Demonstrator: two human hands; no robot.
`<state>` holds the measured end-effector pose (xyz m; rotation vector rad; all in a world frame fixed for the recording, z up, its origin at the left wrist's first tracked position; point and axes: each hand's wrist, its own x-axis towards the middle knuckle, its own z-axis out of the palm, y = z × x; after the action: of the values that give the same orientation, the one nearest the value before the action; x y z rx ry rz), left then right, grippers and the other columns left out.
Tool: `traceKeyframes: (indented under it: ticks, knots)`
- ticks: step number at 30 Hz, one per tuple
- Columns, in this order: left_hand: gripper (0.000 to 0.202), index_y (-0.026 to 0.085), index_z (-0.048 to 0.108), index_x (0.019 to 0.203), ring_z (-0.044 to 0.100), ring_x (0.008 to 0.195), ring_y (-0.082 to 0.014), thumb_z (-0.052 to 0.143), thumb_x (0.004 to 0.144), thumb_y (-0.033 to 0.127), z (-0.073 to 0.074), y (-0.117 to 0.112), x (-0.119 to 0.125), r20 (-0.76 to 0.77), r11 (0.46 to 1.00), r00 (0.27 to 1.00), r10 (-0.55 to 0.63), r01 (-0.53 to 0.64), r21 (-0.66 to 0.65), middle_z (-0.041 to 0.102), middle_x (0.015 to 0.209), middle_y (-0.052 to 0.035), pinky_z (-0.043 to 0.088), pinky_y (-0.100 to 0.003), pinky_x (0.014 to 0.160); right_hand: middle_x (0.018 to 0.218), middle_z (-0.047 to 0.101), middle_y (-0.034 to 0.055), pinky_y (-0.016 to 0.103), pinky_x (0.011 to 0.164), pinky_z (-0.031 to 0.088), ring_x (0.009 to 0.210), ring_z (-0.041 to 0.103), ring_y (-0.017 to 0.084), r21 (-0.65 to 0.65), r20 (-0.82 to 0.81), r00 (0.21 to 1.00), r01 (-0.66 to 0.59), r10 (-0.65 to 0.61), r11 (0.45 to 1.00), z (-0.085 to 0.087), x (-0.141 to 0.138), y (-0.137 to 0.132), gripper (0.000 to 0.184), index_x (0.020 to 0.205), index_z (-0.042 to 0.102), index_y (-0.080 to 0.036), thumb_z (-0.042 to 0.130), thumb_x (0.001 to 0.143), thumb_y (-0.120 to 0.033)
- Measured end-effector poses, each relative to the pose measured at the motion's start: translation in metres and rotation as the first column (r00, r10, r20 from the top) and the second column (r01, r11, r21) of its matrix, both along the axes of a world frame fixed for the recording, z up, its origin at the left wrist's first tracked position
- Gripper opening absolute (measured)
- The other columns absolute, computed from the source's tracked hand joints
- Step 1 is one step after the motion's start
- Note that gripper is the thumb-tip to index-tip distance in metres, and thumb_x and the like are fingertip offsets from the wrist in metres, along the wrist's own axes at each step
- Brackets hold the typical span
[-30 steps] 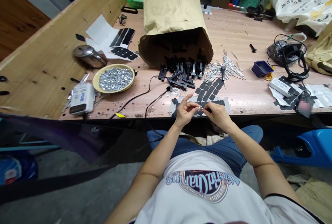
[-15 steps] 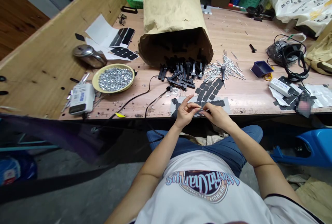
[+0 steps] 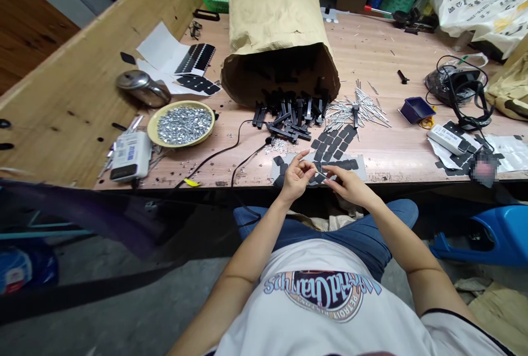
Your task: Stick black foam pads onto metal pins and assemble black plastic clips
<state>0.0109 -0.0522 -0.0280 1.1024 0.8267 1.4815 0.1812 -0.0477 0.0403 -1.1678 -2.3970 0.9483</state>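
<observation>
One paper sack (image 3: 274, 12) lies near twelve o'clock from both hands. The left hand (image 3: 296, 179) is pinched closed; I cannot tell whether the right hand (image 3: 346, 184), at its three o'clock, grips. A thin rod (image 3: 320, 174) leaves the left pinch toward four o'clock, ending beside the right hand.

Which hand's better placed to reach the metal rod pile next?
Probably the right hand: it's nearer the rod pile, while the left hand pinches a thin piece. The right's grip is unclear.
</observation>
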Motion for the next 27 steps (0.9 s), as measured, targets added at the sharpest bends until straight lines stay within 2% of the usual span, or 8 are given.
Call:
traceKeyframes:
  ticks: [7, 10, 13, 15, 19, 20, 24, 27]
  knots:
    - [0.061, 0.019, 0.043, 0.131, 0.052, 0.06, -0.0072, 0.067, 0.076, 0.034, -0.01, 0.0, 0.01, -0.041, 0.989, 0.994, -0.101, 0.096, -0.111, 0.056, 0.068, 0.0034, 0.045, -0.022, 0.063, 0.1, 0.059, 0.0082, 0.033, 0.079, 0.051, 0.087, 0.059, 0.017, 0.122, -0.086, 0.996, 0.018, -0.008, 0.992, -0.029, 0.026, -0.028, 0.037, 0.124, 0.055, -0.024, 0.041, 0.093, -0.038]
    - [0.068, 0.022, 0.041, 0.133, 0.056, 0.07, -0.0093, 0.069, 0.073, 0.033, -0.017, 0.002, 0.012, -0.135, 0.986, 0.984, -0.12, 0.102, -0.131, 0.059, 0.079, 0.0004, 0.047, -0.022, 0.065, 0.095, 0.057, 0.0087, 0.033, 0.079, 0.051, 0.084, 0.06, 0.018, 0.161, -0.003, 0.972, 0.231, -0.233, 0.959, -0.045, 0.037, -0.031, 0.035, 0.119, 0.059, -0.022, 0.039, 0.092, -0.031]
    - [0.071, 0.026, 0.039, 0.134, 0.058, 0.086, -0.0124, 0.071, 0.071, 0.034, -0.02, 0.004, 0.011, -0.241, 0.996, 0.97, -0.021, -0.001, -0.092, 0.058, 0.104, -0.0058, 0.048, -0.022, 0.069, 0.096, 0.055, 0.0116, 0.036, 0.074, 0.051, 0.08, 0.059, 0.021, 0.237, 0.141, 0.797, 0.549, -0.587, 0.802, -0.059, 0.041, -0.025, 0.033, 0.112, 0.063, -0.017, 0.041, 0.089, -0.025]
    - [0.069, 0.026, 0.038, 0.135, 0.058, 0.09, -0.0134, 0.069, 0.074, 0.036, -0.019, 0.007, 0.008, -0.274, 0.994, 0.96, 0.056, -0.079, -0.07, 0.057, 0.11, -0.0077, 0.048, -0.023, 0.07, 0.097, 0.053, 0.0118, 0.035, 0.072, 0.051, 0.074, 0.058, 0.02, 0.24, 0.207, 0.728, 0.61, -0.654, 0.755, -0.066, 0.033, -0.022, 0.032, 0.109, 0.065, -0.016, 0.042, 0.087, -0.022]
    - [0.061, 0.023, 0.042, 0.131, 0.059, 0.086, -0.013, 0.063, 0.077, 0.043, -0.014, 0.011, -0.002, -0.26, 0.972, 0.942, 0.213, -0.232, -0.044, 0.059, 0.102, -0.0071, 0.048, -0.023, 0.07, 0.098, 0.051, 0.008, 0.031, 0.073, 0.05, 0.07, 0.056, 0.015, 0.139, 0.189, 0.866, 0.442, -0.462, 0.886, -0.069, 0.013, -0.022, 0.031, 0.11, 0.064, -0.021, 0.043, 0.088, -0.024]
    - [0.059, 0.022, 0.043, 0.129, 0.059, 0.086, -0.0129, 0.063, 0.078, 0.045, -0.013, 0.012, -0.005, -0.246, 0.965, 0.938, 0.245, -0.261, -0.032, 0.059, 0.1, -0.0069, 0.048, -0.022, 0.071, 0.099, 0.05, 0.0086, 0.032, 0.072, 0.05, 0.069, 0.056, 0.015, 0.144, 0.184, 0.859, 0.457, -0.478, 0.878, -0.069, 0.011, -0.022, 0.031, 0.111, 0.063, -0.02, 0.043, 0.088, -0.025]
    - [0.055, 0.019, 0.049, 0.121, 0.06, 0.086, -0.0132, 0.062, 0.077, 0.05, -0.009, 0.013, -0.013, -0.214, 0.942, 0.921, 0.326, -0.335, -0.007, 0.06, 0.095, -0.0064, 0.048, -0.022, 0.07, 0.097, 0.049, 0.0122, 0.036, 0.07, 0.05, 0.066, 0.054, 0.017, 0.218, 0.163, 0.714, 0.647, -0.681, 0.73, -0.071, 0.013, -0.022, 0.032, 0.107, 0.064, -0.013, 0.041, 0.087, -0.022]
    - [0.052, 0.019, 0.051, 0.117, 0.06, 0.087, -0.0137, 0.061, 0.077, 0.05, -0.007, 0.012, -0.013, -0.212, 0.94, 0.92, 0.33, -0.34, -0.015, 0.06, 0.093, -0.0061, 0.048, -0.022, 0.07, 0.094, 0.049, 0.0078, 0.032, 0.071, 0.051, 0.068, 0.055, 0.015, 0.137, 0.119, 0.856, 0.487, -0.503, 0.862, -0.077, 0.007, -0.026, 0.03, 0.107, 0.065, -0.02, 0.042, 0.088, -0.024]
